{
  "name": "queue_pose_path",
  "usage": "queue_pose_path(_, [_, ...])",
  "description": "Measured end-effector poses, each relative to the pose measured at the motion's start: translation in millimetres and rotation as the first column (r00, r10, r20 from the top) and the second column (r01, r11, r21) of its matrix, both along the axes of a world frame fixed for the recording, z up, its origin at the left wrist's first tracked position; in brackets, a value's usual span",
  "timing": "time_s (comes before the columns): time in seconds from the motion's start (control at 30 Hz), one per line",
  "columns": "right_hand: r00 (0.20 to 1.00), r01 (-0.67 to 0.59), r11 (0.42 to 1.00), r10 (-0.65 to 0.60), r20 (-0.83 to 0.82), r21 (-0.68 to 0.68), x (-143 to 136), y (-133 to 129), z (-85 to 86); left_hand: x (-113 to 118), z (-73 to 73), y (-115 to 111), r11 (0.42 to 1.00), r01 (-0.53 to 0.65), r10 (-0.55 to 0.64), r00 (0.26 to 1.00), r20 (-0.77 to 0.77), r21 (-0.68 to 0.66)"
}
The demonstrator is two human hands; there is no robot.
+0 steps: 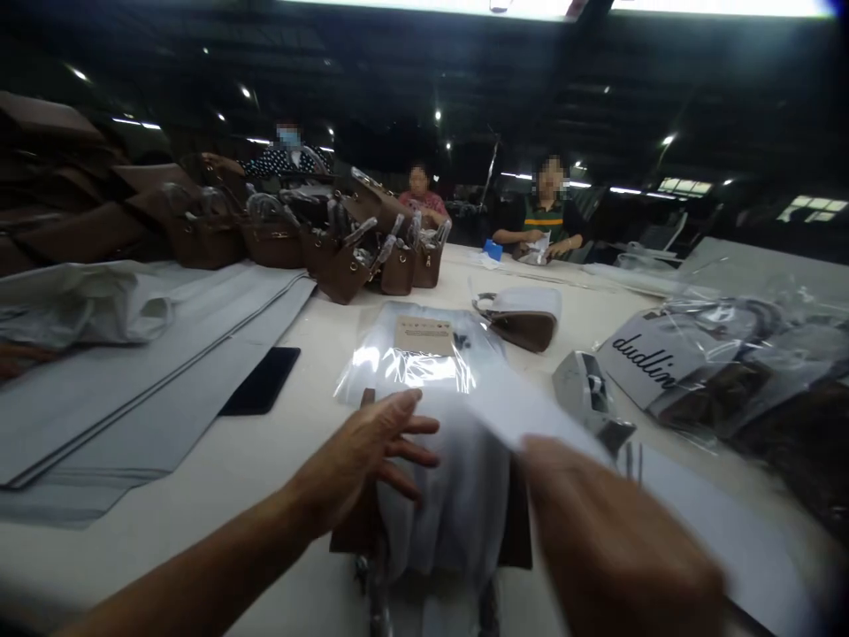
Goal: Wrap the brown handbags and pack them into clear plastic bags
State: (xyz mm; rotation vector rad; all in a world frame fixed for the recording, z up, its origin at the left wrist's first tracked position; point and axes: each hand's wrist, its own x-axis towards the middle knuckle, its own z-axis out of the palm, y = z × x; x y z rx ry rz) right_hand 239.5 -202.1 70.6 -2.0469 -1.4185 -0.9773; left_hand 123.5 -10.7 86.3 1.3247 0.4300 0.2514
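A brown handbag point(355, 522) lies in front of me, with a soft white sheet point(447, 504) over its middle. My left hand point(375, 451) is over its left side, fingers spread and holding nothing. In my right hand point(597, 531), blurred by motion, is the corner of a thin white sheet point(531, 402) that slants up to the left. Just beyond the handbag lies a shiny clear plastic bag point(371, 354) with a printed brown card point(424, 336) on it. The handbag's wrapped handles point(378, 602) point toward me.
White sheets point(165, 354) and a dark flat pad point(265, 380) lie on the left. Several brown handbags point(398, 270) stand at the back. A tape dispenser point(584, 389) and plastic-wrapped bags point(663, 363) are on the right. Co-workers point(547, 217) sit across the table point(311, 433).
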Motion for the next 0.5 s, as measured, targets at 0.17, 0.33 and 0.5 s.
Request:
queue_pose_path(0.17, [0.979,-0.2,0.968,0.203,-0.003,0.149,-59.7,75.3,-24.1,6.7,-18.1,14.0,0.994,-0.108,0.109,0.992,-0.055,0.022])
queue_pose_path(0.33, [0.943,-0.205,0.925,0.274,0.187,-0.319,21.3,53.6,-12.7,14.3,-22.1,60.0,0.903,0.105,-0.026,0.981,-0.192,0.417])
queue_pose_path(0.5, [0.939,-0.103,0.899,0.229,0.256,-0.426,52.0,59.6,-44.5,37.7,-16.0,69.5,0.602,0.068,0.112,0.979,-0.168,0.795])
